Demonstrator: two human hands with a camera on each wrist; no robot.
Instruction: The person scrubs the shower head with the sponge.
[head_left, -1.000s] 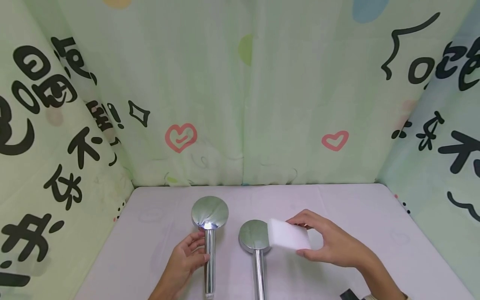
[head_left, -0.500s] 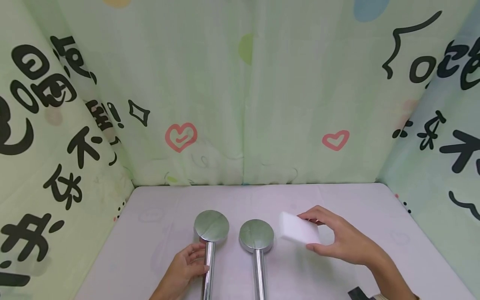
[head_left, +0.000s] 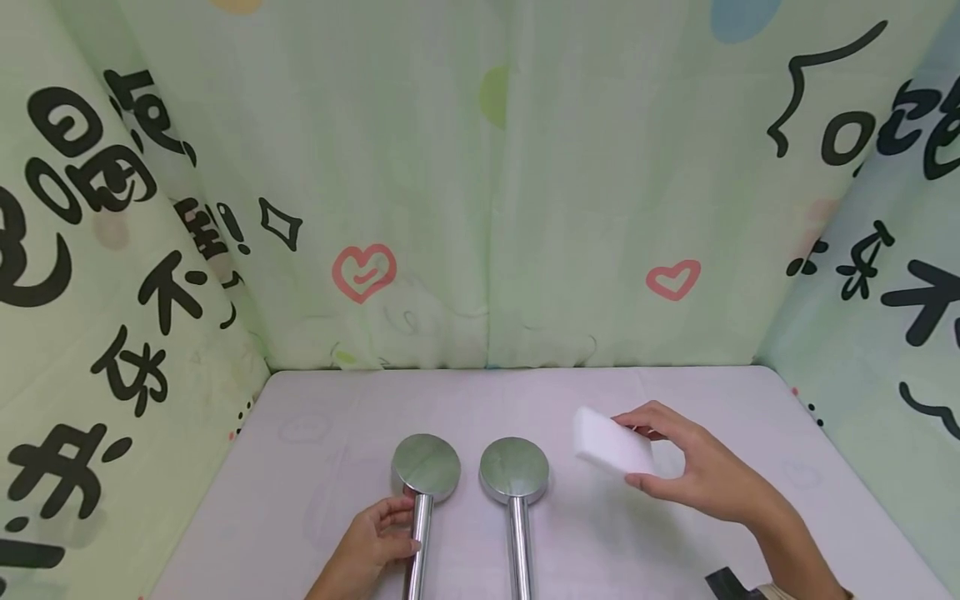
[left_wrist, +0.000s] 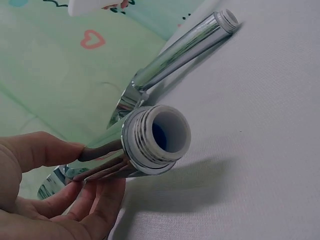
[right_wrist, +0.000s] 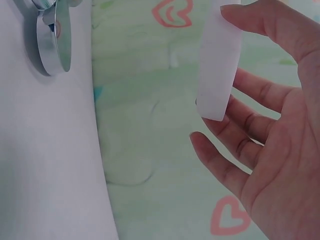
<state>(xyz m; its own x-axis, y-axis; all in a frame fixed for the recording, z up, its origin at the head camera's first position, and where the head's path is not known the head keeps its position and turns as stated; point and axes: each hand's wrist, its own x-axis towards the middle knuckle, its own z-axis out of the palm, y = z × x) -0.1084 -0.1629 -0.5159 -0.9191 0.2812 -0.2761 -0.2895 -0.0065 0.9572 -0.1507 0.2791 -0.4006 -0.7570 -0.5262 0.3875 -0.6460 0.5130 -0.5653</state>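
Two hands occupied: left of the lying shower (head_left: 514, 473), the left hand (head_left: 367, 542) pinches the held shower (head_left: 426, 468); right of it, the right hand (head_left: 716, 468) grips a block (head_left: 611, 442) above the bench (head_left: 780, 450). Wiping is the probable step, next calling for block against chrome. The head view cuts off both handles (head_left: 520, 546).

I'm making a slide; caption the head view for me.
Left hand grips one shower head beside a second shower head; right hand holds a white block.
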